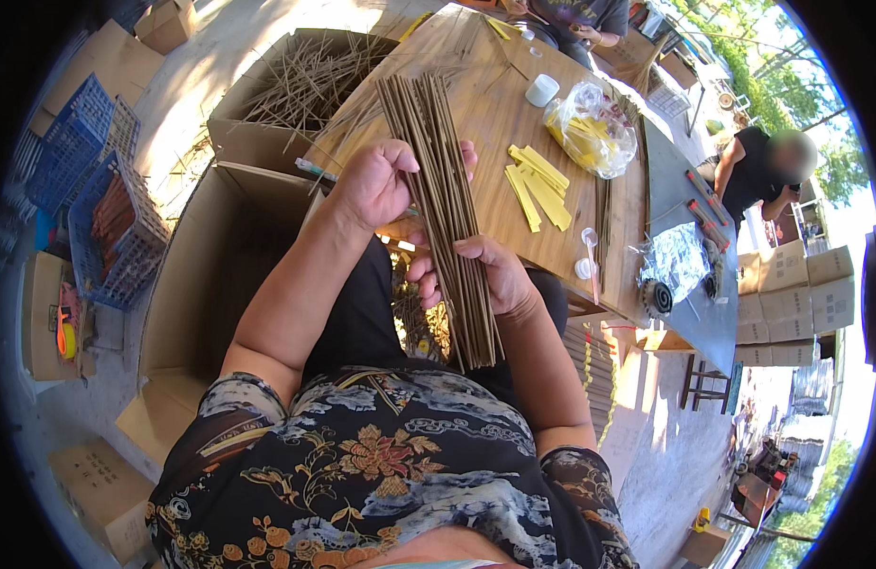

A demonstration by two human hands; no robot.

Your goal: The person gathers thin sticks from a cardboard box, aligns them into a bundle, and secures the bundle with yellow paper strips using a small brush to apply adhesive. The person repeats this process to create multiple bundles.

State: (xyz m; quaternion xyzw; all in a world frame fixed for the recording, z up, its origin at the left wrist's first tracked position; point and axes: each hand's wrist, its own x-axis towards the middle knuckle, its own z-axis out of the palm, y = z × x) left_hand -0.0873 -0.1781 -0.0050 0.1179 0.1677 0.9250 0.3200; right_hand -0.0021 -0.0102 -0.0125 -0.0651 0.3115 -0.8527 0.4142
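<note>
Holding brown stick bundle (441, 194) above lap (348, 318): left hand (379, 185) curled round upper part, right hand (497, 272) pinching lower part. Probably light, stiff, brittle, sliding apart; grip gently near both ends.

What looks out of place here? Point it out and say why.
The sticks in the cardboard box at the upper left lie crisscrossed, some poking past its rim; they look messy against the roughly aligned bundle in the left hand and right hand.
</note>
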